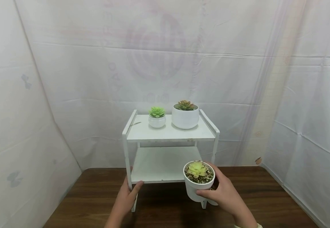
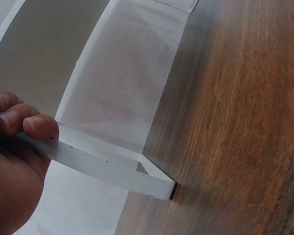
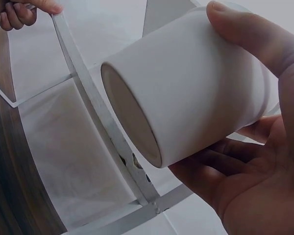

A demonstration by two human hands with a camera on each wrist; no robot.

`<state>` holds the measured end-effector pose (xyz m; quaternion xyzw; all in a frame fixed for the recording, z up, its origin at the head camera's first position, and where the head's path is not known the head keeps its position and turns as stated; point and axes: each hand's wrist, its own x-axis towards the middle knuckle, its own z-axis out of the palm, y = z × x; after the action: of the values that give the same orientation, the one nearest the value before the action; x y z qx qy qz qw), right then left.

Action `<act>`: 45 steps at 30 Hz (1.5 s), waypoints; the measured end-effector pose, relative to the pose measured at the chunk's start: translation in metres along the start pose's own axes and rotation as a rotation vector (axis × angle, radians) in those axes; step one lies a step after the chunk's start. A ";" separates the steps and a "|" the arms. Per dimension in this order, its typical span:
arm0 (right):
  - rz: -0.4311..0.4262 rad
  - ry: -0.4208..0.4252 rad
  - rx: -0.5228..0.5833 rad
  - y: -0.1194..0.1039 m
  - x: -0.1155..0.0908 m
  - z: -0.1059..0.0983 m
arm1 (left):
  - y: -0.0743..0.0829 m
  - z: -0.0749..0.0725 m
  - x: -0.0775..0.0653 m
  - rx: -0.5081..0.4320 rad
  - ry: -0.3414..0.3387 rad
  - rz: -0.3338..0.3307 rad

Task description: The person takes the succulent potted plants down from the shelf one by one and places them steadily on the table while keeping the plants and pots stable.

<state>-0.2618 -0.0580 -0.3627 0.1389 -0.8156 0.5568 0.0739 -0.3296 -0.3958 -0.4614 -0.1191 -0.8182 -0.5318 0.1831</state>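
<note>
Hands gripped separate things, well apart from each other. Thumb and fingers of the right hand (image 1: 221, 190) were clamped round a white pot (image 1: 193, 190), held in the air with its underside exposed in the right wrist view. The pot held a pale green succulent (image 1: 197, 169) in gravel and hung before the right front corner of the lower shelf (image 1: 162, 163). Behind it showed part of another white object (image 1: 212, 202), too hidden to identify. The left hand (image 1: 127, 195) held the left front leg (image 1: 126, 155) of a white two-tier rack (image 1: 168, 139), fingers curled round it. On the top shelf stood a small white pot (image 1: 157, 122) with a bright green succulent and, to its right, a larger white pot (image 1: 185, 119) with a reddish-green one. The rack stood on a dark wooden surface (image 1: 91, 190), with pale printed sheeting (image 1: 96, 79) behind.
</note>
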 end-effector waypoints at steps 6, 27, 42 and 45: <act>-0.005 -0.005 0.008 0.006 -0.002 -0.003 | -0.001 0.000 0.000 0.001 -0.001 0.023; -0.030 -0.025 -0.026 0.024 -0.010 -0.011 | -0.001 -0.001 0.000 0.015 -0.010 0.004; -0.080 -0.023 0.004 0.036 -0.015 -0.019 | -0.002 0.000 0.001 0.009 -0.005 0.014; -0.085 -0.026 0.009 0.037 -0.017 -0.020 | -0.002 -0.001 0.000 0.013 -0.007 0.010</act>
<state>-0.2580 -0.0242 -0.3923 0.1809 -0.8072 0.5552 0.0863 -0.3307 -0.3970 -0.4626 -0.1240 -0.8218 -0.5249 0.1837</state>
